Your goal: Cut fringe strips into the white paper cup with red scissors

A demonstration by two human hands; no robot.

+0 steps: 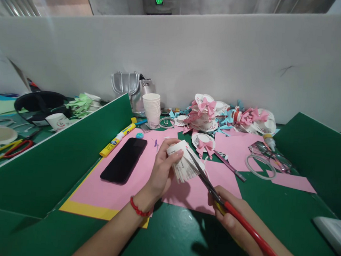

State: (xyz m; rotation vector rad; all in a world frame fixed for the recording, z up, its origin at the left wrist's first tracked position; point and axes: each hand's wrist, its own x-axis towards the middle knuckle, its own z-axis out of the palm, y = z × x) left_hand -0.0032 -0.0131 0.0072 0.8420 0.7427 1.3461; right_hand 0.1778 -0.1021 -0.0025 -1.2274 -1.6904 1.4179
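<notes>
My left hand [164,167], with a red bracelet at the wrist, grips a white paper cup [187,170] whose side is cut into strips. In my right hand [225,212] is a pair of scissors [209,188] with red and yellow handles. The dark blades point up and left and meet the cup's cut side. Pink paper [194,194] lies below the cup, over the green table [172,239]. Just behind the cup rests a white scalloped piece with a pink bow [205,147].
A black phone [124,160] and a yellow glue stick [112,145] lie left. Stacked cups [151,109] and a silver bag [126,83] stand behind. Glasses [275,157], a tape ring [260,167] and a pen [229,165] lie right. Green dividers [75,151] flank both sides.
</notes>
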